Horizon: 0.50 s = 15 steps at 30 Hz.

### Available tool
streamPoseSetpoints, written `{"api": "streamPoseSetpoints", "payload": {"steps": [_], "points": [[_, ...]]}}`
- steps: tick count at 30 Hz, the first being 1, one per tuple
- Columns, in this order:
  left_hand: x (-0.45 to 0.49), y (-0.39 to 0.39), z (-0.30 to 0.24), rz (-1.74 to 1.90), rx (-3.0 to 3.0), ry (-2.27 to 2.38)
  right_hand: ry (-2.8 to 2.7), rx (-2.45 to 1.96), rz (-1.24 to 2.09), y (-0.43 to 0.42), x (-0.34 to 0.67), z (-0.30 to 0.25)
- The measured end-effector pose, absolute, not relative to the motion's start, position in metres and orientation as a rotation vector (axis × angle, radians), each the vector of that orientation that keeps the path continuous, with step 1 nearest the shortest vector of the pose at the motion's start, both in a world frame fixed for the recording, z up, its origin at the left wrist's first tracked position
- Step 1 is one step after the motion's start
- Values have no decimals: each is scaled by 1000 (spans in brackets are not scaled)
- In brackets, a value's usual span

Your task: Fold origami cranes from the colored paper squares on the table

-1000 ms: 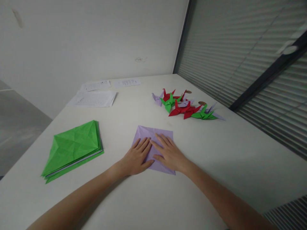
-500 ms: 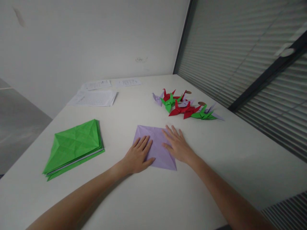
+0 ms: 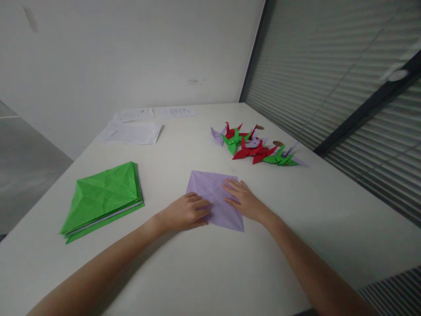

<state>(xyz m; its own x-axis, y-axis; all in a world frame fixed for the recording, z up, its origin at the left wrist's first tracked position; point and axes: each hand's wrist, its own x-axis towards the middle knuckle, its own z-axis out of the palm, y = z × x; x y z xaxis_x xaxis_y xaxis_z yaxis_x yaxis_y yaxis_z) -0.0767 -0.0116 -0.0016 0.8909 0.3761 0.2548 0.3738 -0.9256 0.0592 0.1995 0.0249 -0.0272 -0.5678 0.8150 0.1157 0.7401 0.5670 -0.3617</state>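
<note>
A creased lilac paper square [image 3: 210, 188] lies flat on the white table [image 3: 204, 272] in front of me. My left hand [image 3: 184, 213] rests at its near left edge with the fingers curled onto the paper. My right hand [image 3: 245, 199] lies flat on the sheet's right part, fingers stretched out and slightly apart. Neither hand lifts the sheet off the table.
A stack of green creased sheets [image 3: 103, 197] lies to the left. Several folded red, green and lilac paper cranes [image 3: 253, 147] sit at the back right. White printed papers [image 3: 131, 131] lie at the far edge. Window blinds [image 3: 345, 79] run along the right.
My right hand slid right across the lilac sheet, then came back a little. My left hand's fingers went from flat to curled at the sheet's left edge.
</note>
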Motion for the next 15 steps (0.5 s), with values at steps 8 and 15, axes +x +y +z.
{"api": "streamPoseSetpoints", "payload": {"steps": [8,15], "points": [[-67,-21,-15,661,3048,576,-2534,-890,698,4,192,-3],[-69,-22,-9,675,3046,657,-2643,-921,686,-5,183,-2]]}}
